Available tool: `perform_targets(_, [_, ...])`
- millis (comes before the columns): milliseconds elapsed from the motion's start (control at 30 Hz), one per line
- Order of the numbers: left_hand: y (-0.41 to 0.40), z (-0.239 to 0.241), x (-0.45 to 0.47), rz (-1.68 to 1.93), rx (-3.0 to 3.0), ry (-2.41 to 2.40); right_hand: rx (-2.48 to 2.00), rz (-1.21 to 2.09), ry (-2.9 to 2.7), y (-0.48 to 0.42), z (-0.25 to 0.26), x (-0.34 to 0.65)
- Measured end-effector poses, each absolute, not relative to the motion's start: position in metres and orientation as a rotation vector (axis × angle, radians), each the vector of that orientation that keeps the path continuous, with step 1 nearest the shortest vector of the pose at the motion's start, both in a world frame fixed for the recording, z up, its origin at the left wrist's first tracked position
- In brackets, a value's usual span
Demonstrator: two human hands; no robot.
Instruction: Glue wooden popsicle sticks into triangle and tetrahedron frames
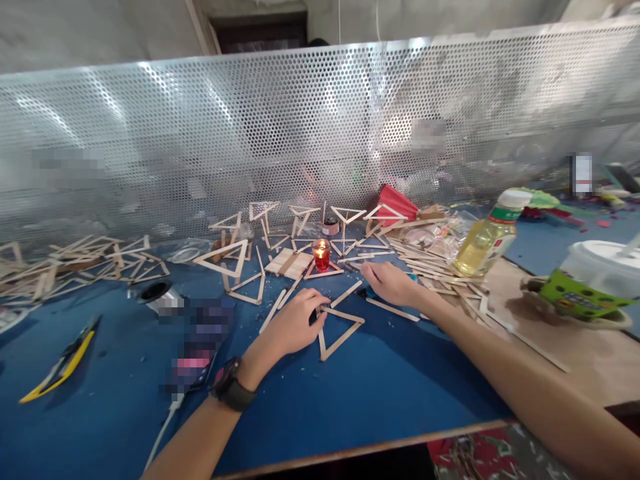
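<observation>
Before me on the blue table lies a flat triangle of wooden craft sticks (pixel 344 339). My left hand (pixel 296 322), a dark watch (pixel 233 387) on its wrist, has thumb and fingers closed at the triangle's upper left corner. Something dark shows under those fingers. To the right, my right hand (pixel 391 283) is closed, and what its fingers grip is mostly hidden. A blue and black object (pixel 369 291) lies by that hand. A lit candle in a red glass (pixel 321 256) burns just beyond both hands. Loose sticks (pixel 346 294) lie around the triangle.
Stick frames (pixel 225 259) stand along the back, before a perforated metal panel (pixel 300 133). Stick piles (pixel 425 257) lie to the right, beside an oil bottle (pixel 483 237) and a lidded cup (pixel 595 277). A phone (pixel 203 347) and a yellow cutter (pixel 65 367) lie left.
</observation>
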State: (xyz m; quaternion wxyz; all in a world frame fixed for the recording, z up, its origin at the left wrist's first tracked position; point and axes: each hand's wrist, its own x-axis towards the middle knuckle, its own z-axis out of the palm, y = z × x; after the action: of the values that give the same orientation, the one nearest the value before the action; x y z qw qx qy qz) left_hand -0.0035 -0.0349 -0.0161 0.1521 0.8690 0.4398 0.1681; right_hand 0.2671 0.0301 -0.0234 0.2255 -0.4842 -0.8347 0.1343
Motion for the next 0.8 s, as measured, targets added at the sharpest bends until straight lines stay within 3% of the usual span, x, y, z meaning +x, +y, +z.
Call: perform_targets(800, [-0.03, -0.015, -0.025, 0.432, 2.477, 1.488, -1.0, 0.609, -2.686, 0.001, -0.016, 0.252])
